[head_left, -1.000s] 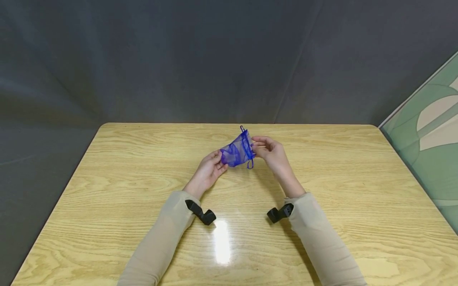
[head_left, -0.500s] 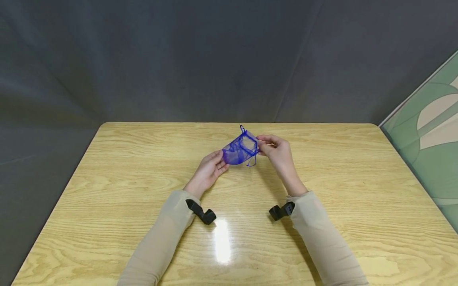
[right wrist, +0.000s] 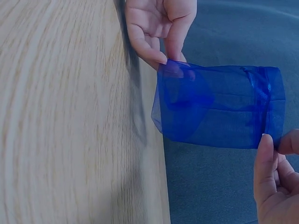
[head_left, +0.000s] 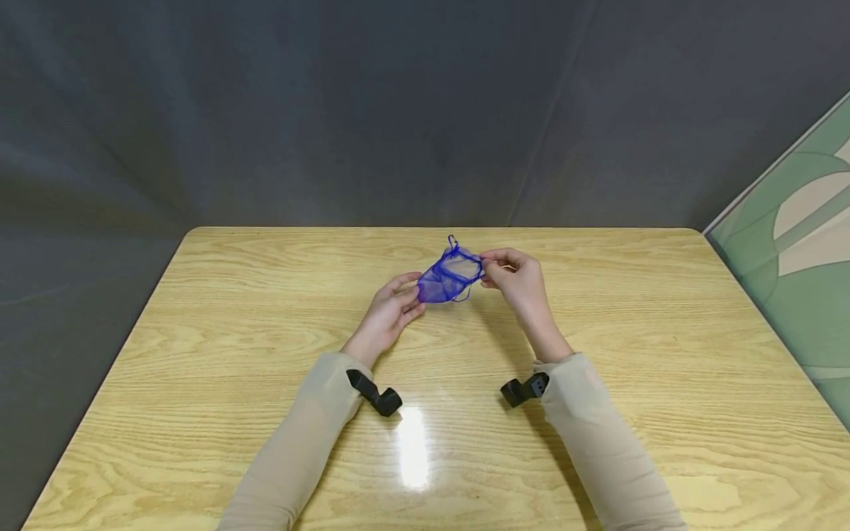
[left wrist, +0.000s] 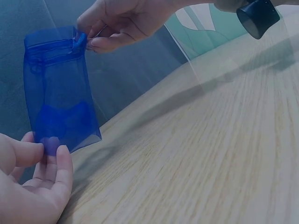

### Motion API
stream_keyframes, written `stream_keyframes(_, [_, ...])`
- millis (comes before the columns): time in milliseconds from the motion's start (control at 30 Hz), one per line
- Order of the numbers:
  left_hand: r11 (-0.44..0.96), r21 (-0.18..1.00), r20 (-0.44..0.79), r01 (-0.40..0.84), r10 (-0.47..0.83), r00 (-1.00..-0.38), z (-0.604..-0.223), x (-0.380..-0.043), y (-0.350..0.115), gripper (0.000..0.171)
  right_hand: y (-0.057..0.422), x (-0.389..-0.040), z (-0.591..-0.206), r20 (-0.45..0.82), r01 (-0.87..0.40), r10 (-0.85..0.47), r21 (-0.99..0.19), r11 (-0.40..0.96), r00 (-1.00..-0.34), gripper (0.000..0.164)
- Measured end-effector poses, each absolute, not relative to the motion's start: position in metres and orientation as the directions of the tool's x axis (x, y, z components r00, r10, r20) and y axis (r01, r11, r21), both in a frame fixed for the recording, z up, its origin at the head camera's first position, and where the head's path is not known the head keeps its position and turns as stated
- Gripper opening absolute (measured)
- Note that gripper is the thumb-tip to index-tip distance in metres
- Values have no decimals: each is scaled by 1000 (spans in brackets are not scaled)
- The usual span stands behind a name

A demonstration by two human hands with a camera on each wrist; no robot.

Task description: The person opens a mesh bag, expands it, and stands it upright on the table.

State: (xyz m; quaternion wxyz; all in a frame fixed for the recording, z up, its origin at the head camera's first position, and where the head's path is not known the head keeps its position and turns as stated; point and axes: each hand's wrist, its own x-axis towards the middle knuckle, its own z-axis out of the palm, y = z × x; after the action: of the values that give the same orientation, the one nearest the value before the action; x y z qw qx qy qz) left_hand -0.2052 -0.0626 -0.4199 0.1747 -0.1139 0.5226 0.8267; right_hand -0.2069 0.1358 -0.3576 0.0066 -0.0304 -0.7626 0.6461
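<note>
I am seeing both hands holding a small blue pouch (head_left: pixel 450 274) in the air, above the far middle part of the bench (head_left: pixel 199 354). The left hand (head_left: pixel 388 313) is pinching the closed bottom corner of the pouch between thumb and fingers (left wrist: pixel 56 163); the other fingers of this grip are lying loosely, half bent. The right hand (head_left: pixel 518 280) is pinching the top edge, at the drawstring band, with curled fingers (left wrist: pixel 100 35), so this grip is closed on the cloth. The pouch is hanging stretched between the two grips and is not touching the bench. It is thin and half transparent, and something darker blue is showing inside near the bottom (right wrist: pixel 187 100); what it is, I cannot tell. A thin string loop (head_left: pixel 452 240) is standing up from the top edge. Both arms are wearing beige sleeves (head_left: pixel 299 450), and a black strap (head_left: pixel 375 394) is sitting on each wrist. A grey curtain (head_left: pixel 332 110) is hanging behind the bench.
</note>
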Motion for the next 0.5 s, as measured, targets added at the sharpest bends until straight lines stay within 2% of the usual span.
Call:
stream_keyframes(233, [-351, 844, -376, -405, 150, -914, -421, -207, -62, 40, 136, -208, -358, -36, 49, 79, -984, 172, -996, 24])
stream_keyframes(500, [-309, 873, -349, -378, 148, -926, -421, -208, -63, 42, 134, -209, -359, -41, 47, 33, -982, 182, -999, 24])
